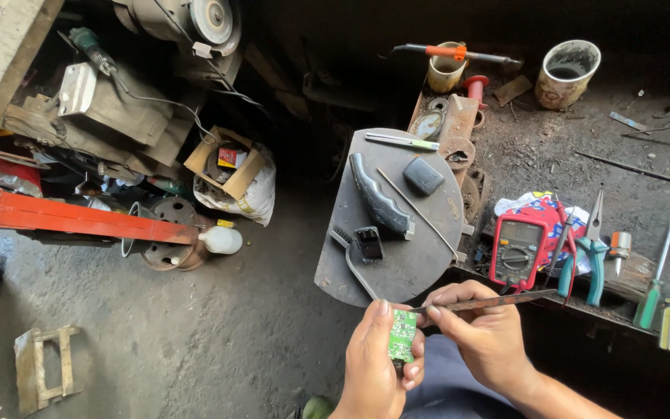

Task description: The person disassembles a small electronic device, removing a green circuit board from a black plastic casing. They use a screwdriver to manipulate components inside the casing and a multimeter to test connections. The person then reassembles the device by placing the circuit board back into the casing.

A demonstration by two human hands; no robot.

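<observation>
The left hand [374,365] is pinching a small green circuit board [402,335] upright, near the bottom of the scene. The right hand [481,335] is gripping a thin metal blade [484,302], its long axis running right-to-left, tip touching the board's upper right edge.

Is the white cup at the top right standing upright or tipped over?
Upright. The white cup stands on the dirty bench top with its round mouth facing up; its dark inside shows.
</observation>
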